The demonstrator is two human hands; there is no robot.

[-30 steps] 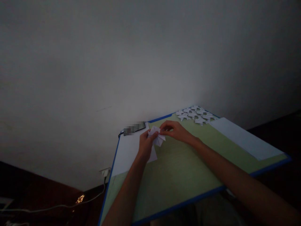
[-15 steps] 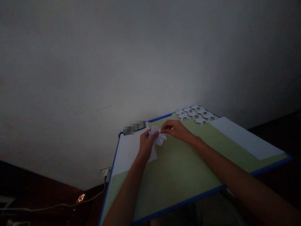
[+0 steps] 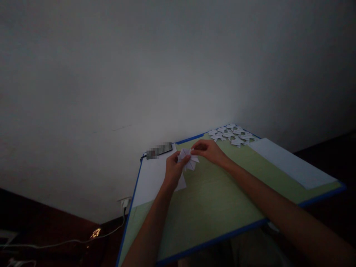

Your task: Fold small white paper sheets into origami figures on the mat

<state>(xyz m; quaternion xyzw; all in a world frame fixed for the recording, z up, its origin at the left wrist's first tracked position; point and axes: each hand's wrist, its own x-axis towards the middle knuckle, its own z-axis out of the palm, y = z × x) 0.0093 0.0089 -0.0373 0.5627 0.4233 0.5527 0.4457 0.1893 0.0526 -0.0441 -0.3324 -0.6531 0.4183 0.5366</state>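
Note:
A small folded white paper piece [image 3: 189,160] with pointed flaps sits between both hands above the green table [image 3: 217,207]. My left hand [image 3: 174,171] pinches its left side with thumb and fingers closed on it. From the right, my right hand [image 3: 208,151] grips its upper edge with the fingertips. Under the left hand lies a white sheet of paper [image 3: 150,181].
Several finished folded paper pieces [image 3: 230,134] lie in a cluster at the table's far right corner. A pale blue sheet [image 3: 289,163] lies along the right side. A dark phone [image 3: 159,150] rests at the far edge. A cable and wall socket [image 3: 124,203] are left of the blue-rimmed table.
The folded piece and both hands have shifted slightly to the right; the fingers keep working the paper's flaps. Nothing else moved.

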